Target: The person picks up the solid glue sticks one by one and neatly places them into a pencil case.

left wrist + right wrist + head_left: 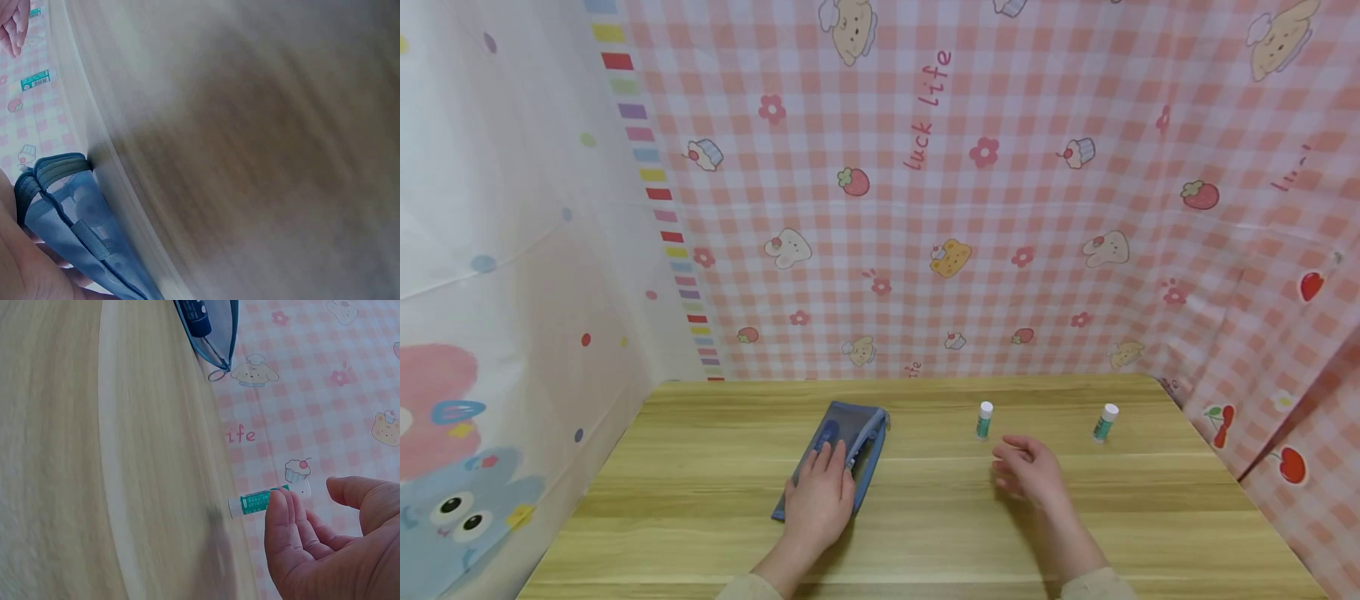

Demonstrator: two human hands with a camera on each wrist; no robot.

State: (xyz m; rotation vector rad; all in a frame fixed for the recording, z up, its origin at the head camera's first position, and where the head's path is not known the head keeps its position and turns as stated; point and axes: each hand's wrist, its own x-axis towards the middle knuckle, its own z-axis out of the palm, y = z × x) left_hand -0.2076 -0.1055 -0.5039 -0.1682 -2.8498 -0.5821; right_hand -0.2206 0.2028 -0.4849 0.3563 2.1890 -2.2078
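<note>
A blue mesh zip pouch [867, 475] lies on the left part of the table, its zip side partly open. My left hand [822, 496] rests on top of it with fingers stretched out over the mesh. Through the mesh a dark blue item [197, 319] shows. Two glue sticks with white caps and green labels stand upright: a nearer one [983, 421] right of the pouch and another [1105, 423] further right. Beside the first stick, my right hand [1033, 475] hovers with loosely bent fingers and nothing in them; thumb and fingers are apart in the right wrist view.
The wooden table [940, 550] ends at the back against a pink checked cloth [910, 208]. A white patterned cloth [527, 250] hangs at the left. A small ring [217, 375] hangs from the pouch's zip end.
</note>
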